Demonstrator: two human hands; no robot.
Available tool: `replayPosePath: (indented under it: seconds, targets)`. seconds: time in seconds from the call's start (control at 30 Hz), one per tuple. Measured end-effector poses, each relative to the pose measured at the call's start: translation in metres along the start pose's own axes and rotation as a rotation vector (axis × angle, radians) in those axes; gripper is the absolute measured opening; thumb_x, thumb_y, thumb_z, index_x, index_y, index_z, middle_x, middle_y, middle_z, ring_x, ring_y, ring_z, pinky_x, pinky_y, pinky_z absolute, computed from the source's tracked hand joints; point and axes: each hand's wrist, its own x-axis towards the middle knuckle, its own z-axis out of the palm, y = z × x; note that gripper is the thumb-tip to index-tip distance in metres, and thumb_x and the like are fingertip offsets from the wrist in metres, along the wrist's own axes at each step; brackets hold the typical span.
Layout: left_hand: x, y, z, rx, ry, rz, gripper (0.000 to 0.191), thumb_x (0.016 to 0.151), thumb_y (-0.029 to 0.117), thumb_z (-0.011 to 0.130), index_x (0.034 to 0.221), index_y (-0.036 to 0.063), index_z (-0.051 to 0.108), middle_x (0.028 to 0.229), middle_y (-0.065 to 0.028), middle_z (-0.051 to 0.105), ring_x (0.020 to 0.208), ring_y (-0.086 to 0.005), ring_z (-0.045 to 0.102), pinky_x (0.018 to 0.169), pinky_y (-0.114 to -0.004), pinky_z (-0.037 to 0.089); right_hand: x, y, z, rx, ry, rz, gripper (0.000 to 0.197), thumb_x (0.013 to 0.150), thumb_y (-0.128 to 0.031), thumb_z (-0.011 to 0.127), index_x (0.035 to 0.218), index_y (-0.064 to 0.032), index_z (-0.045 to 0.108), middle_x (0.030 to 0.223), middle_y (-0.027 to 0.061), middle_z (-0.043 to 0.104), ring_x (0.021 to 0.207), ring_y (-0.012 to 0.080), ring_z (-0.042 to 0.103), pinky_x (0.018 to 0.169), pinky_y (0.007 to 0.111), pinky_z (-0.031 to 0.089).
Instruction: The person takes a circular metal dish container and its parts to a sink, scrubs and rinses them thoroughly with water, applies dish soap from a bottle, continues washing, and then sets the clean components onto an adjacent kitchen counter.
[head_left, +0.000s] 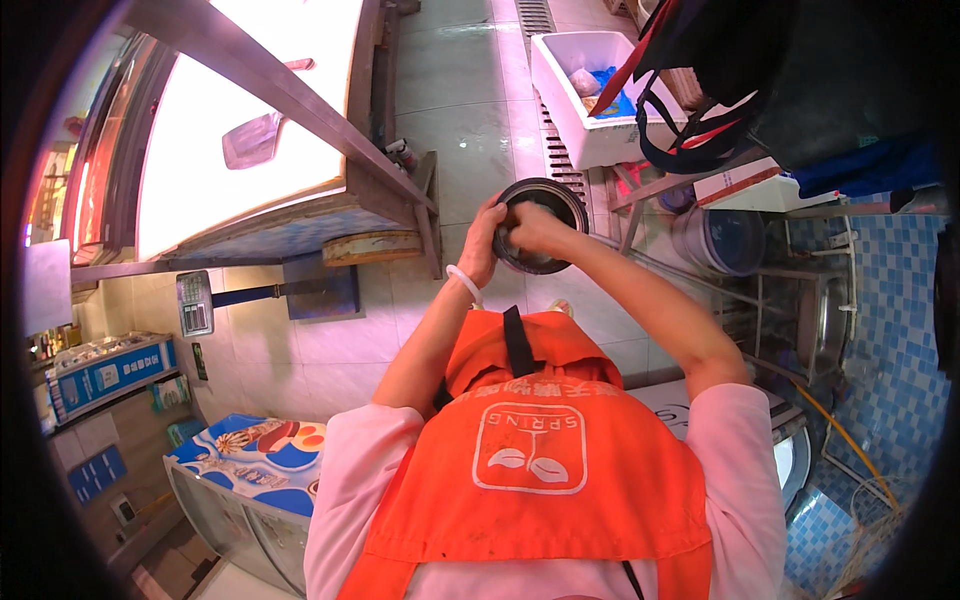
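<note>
A round dark metal pot or bowl (577, 206) is held out before my orange apron. My left hand (480, 238) grips its left rim, with a pale bangle (466, 284) on the wrist. Into the opening reaches my right hand (538, 229), its fingers bent down against the inner wall; whether they hold a cloth or scrubber cannot be made out. What lies in the bottom is mostly hidden by this hand.
On the left, a brightly lit table (315, 161) bears a broad-bladed cleaver (253, 141). Below it stands a platform scale (322, 289). A white foam box (592, 139) with bags sits ahead, beside a floor drain grate (559, 154). Plastic buckets (720, 240) stand at right.
</note>
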Motion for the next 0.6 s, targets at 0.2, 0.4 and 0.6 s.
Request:
replayPosePath:
  seconds: [0.2, 0.4, 0.6]
  targets:
    - [0.005, -0.012, -0.008, -0.155, 0.037, 0.008, 0.044, 0.085, 0.046, 0.047, 0.106, 0.0076, 0.051, 0.098, -0.0047, 0.058, 0.093, -0.0149, 0.053, 0.085, -0.028, 0.04, -0.007, -0.024, 0.008, 0.735, 0.313, 0.181, 0.022, 0.072, -0.003, 0.058, 0.094, 0.0021, 0.053, 0.083, 0.0079, 0.055, 0.071, 0.0146, 0.057, 0.056, 0.027, 0.05]
    - [0.01, -0.012, -0.01, -0.117, 0.018, 0.044, 0.042, 0.085, 0.045, 0.047, 0.103, 0.0076, 0.05, 0.099, -0.0047, 0.056, 0.095, -0.015, 0.053, 0.087, -0.03, 0.039, -0.006, -0.027, 0.017, 0.844, 0.454, 0.033, 0.022, 0.076, -0.013, 0.064, 0.091, 0.0004, 0.055, 0.075, 0.0025, 0.056, 0.064, 0.0095, 0.052, 0.059, 0.022, 0.043]
    - [0.01, -0.002, -0.011, -0.13, 0.072, 0.054, 0.038, 0.083, 0.034, 0.05, 0.112, 0.0096, 0.045, 0.104, -0.0059, 0.054, 0.1, -0.0183, 0.051, 0.088, -0.033, 0.04, -0.014, -0.025, 0.006, 0.515, 0.209, -0.063, 0.011, 0.074, -0.01, 0.061, 0.076, 0.0007, 0.059, 0.066, -0.0001, 0.055, 0.06, 0.0065, 0.048, 0.055, 0.022, 0.039]
